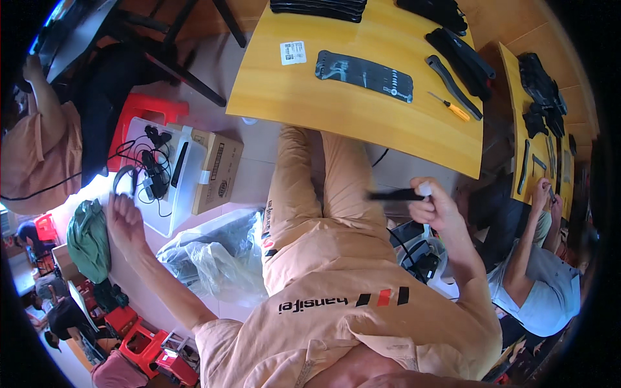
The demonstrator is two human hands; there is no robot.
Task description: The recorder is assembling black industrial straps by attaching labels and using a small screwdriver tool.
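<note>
We're gripping a thin black bar [394, 194] in our right hand [435, 205], fingers clamped on its end, just short of the yellow table [349, 103] edge. Left hand [124, 220] is hanging open, fingers spread, over the white bin [169, 187] of cables. A black flat part [363, 75] is lying mid-table, an orange screwdriver [451, 107] farther right.

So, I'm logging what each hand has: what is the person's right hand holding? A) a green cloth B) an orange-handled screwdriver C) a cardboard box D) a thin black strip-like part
D: the right hand grips a thin black strip-like part over the lap, while the orange-handled screwdriver lies on the yellow table.
</note>
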